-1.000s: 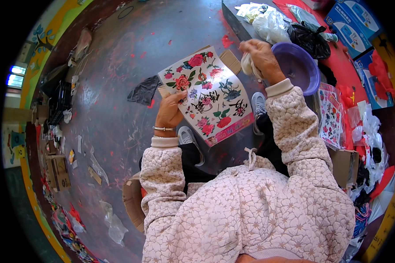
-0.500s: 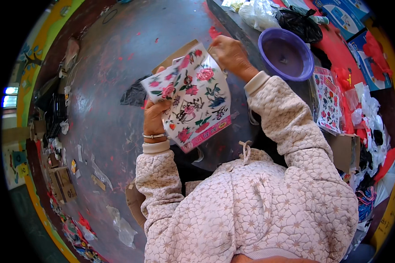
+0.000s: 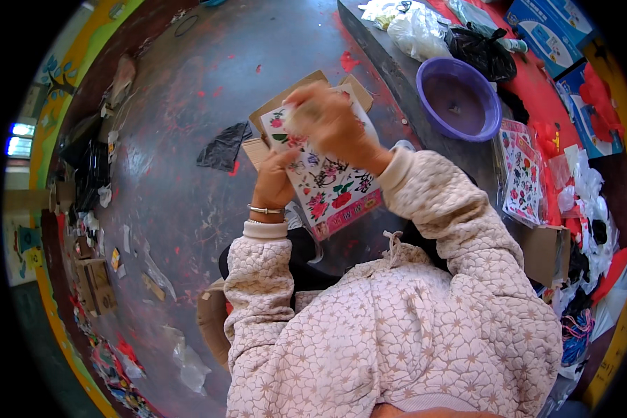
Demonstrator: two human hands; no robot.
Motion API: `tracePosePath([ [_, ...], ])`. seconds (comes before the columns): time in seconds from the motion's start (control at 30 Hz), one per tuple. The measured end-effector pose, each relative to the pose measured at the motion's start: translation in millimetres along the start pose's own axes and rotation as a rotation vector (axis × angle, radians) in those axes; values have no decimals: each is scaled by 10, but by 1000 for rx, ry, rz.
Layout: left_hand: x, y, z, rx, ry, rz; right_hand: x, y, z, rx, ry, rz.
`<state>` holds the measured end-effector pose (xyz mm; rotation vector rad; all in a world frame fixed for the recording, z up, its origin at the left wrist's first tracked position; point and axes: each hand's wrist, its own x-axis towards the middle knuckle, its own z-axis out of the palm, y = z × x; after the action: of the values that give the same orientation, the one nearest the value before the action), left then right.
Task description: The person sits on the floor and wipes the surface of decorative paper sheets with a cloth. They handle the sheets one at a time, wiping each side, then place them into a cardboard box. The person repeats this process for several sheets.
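Grey floor in this room, flecked with red, with junk piled along both sides. The left hand had its grip on the left edge of a flower-printed sheet, thumb side up front, other fingers mostly out of sight. The right hand was over the sheet's far half and pretty blurred, so I couldn't tell if that grip was clenched on anything. The sheet was in front of the person, its long axis running away from the body, far end leaning a bit left. Most of the print lay right of the left hand and bodyward of the right, which was nearer the far end. Cardboard poked out behind, a black plastic scrap sat leftward, and a purple basin stood off right.
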<state>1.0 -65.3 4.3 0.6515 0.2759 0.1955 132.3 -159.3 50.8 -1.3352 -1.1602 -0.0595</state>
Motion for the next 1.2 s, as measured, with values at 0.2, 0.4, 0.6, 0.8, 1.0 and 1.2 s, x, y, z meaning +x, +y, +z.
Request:
tracePosePath([
  [0.2,-94,-67,50,451,79,-50,-18,5,104,-520,-192,-273],
  [0.4,-85,168,-46,-17,67,103,268,827,-735,-519,269,298],
  [0.6,19,147,33,-247,-83,113,255,284,-494,-220,300,249],
  [0.8,79,-51,-20,-46,-36,170,-293,84,404,55,-74,255],
  [1.0,77,143,-414,-223,-42,95,-489,-176,329,40,-424,103],
  [1.2,-50,340,-10,-342,106,260,-349,213,-396,-277,-666,541],
])
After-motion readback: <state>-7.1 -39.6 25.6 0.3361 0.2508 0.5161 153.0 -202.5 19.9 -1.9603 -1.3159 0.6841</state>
